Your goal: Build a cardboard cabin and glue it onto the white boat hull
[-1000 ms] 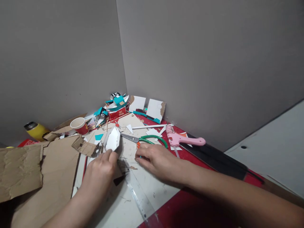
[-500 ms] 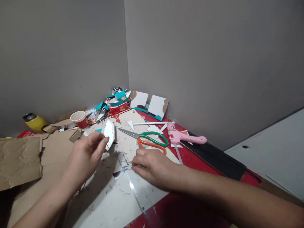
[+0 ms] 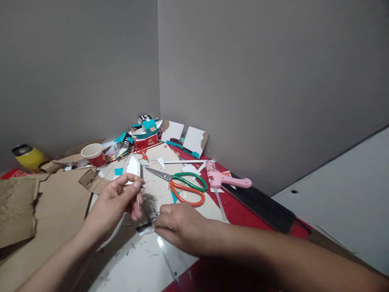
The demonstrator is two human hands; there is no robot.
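A thin wooden stick, like a toothpick [image 3: 137, 199], is pinched between the thumb and fingers of my left hand [image 3: 120, 196]. Just beyond that hand lies a white folded paper boat shape [image 3: 133, 166]. My right hand [image 3: 180, 223] is closed low over the board, its fingertips pressed together; what they hold, if anything, is hidden. Under it runs a clear ruler [image 3: 170, 257], with a dark scrap [image 3: 144, 229] by the fingertips. Scissors [image 3: 179, 184] with one green and one orange handle lie beyond my right hand, blades towards the left.
A pink glue gun [image 3: 227, 178] lies right of the scissors on the red table [image 3: 240, 209]. Torn cardboard [image 3: 60, 211] covers the left side, with a paper cup [image 3: 93, 155] and yellow bottle [image 3: 28, 158] behind. Finished-looking teal paper boats [image 3: 148, 129] stand in the corner.
My left hand has turned, bringing the stick into plain sight, and sits closer to my right hand. The whole view has shifted, so the table things appear further left.
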